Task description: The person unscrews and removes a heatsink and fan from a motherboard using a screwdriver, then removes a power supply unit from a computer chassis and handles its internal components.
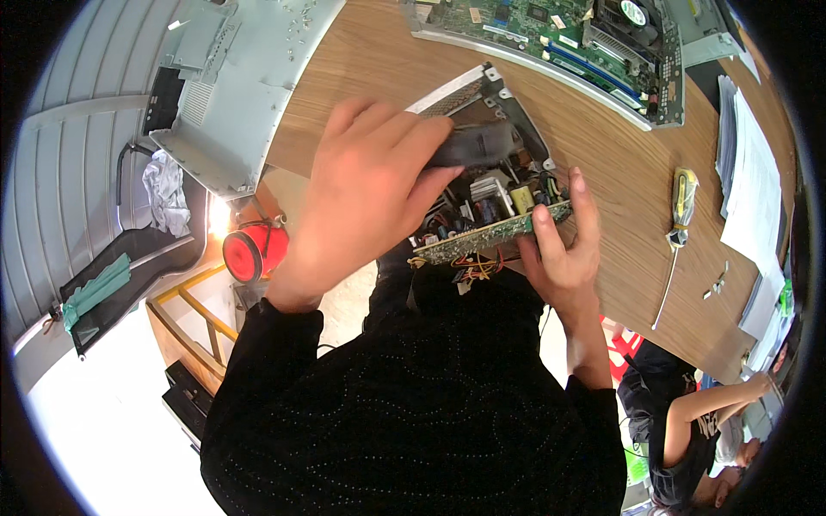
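At the near edge of the table, an opened power supply has its metal case beneath a green circuit board crowded with parts. My right hand grips the board's right end, thumb and fingers on either side of its edge. My left hand is closed in a pinch on a dark, smoky plastic sheet above the case. Part of the sheet is blurred, and its far side hides some of the case. Coloured wires hang below the board, close to my body.
A computer chassis with a motherboard lies at the back. A screwdriver, small loose pieces and papers are on the right. At the left is a metal panel with scattered screws. Another person sits at lower right.
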The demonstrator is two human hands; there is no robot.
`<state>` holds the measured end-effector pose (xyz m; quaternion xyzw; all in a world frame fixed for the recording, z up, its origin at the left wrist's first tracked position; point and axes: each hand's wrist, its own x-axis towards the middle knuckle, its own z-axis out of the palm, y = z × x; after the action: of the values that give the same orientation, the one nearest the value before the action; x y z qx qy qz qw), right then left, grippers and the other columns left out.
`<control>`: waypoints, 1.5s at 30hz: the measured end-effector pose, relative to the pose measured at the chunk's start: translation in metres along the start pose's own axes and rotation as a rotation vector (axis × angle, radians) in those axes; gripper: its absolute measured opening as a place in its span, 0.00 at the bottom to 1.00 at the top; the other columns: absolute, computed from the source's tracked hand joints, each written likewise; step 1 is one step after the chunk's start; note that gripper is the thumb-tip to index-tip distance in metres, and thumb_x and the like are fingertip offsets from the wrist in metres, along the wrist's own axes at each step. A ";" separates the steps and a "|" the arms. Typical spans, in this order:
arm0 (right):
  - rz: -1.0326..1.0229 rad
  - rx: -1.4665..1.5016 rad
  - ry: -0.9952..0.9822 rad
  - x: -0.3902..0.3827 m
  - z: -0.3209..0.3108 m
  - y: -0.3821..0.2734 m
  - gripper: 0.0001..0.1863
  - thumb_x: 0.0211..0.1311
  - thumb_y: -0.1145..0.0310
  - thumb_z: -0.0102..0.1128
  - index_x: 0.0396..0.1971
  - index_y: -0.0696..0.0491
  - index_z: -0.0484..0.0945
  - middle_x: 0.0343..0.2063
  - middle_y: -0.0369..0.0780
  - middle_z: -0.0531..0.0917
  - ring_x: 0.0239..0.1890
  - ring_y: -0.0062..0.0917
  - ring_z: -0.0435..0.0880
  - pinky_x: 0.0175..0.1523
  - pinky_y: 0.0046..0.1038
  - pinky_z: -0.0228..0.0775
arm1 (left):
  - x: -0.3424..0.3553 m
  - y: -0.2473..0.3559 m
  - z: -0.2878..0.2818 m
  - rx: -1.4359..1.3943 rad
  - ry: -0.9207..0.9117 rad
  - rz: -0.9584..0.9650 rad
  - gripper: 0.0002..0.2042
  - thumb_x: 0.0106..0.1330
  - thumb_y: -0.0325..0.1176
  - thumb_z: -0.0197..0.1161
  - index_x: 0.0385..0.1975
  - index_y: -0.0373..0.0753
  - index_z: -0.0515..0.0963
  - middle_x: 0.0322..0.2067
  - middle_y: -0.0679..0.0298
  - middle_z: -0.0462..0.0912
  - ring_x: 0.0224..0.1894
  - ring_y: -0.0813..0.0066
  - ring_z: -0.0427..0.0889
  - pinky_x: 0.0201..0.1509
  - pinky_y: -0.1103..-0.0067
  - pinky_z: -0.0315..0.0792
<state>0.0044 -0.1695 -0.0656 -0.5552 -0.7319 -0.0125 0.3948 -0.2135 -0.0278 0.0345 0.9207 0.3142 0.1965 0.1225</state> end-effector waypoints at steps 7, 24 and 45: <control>0.027 0.020 -0.005 -0.003 0.001 0.001 0.33 0.48 0.76 0.75 0.58 0.42 0.80 0.67 0.53 0.69 0.60 0.57 0.78 0.56 0.46 0.78 | 0.004 0.016 0.008 0.172 0.037 -0.087 0.13 0.56 0.33 0.73 0.38 0.36 0.80 0.27 0.62 0.78 0.35 0.59 0.77 0.47 0.66 0.67; 0.011 0.029 0.012 0.005 -0.001 -0.001 0.26 0.54 0.72 0.71 0.56 0.44 0.83 0.65 0.52 0.72 0.58 0.55 0.80 0.57 0.45 0.78 | 0.019 0.013 0.025 0.282 0.061 -0.157 0.17 0.60 0.38 0.72 0.47 0.39 0.85 0.30 0.59 0.79 0.33 0.56 0.79 0.38 0.65 0.69; 0.087 0.100 0.016 0.008 -0.001 -0.005 0.29 0.50 0.79 0.73 0.56 0.49 0.82 0.65 0.57 0.71 0.61 0.54 0.78 0.61 0.44 0.76 | 0.023 -0.018 0.033 0.054 -0.127 -0.319 0.24 0.58 0.43 0.76 0.50 0.36 0.79 0.29 0.49 0.86 0.32 0.50 0.88 0.35 0.64 0.78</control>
<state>0.0001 -0.1657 -0.0582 -0.5661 -0.7036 0.0369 0.4279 -0.1922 -0.0029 0.0057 0.8727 0.4530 0.1074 0.1472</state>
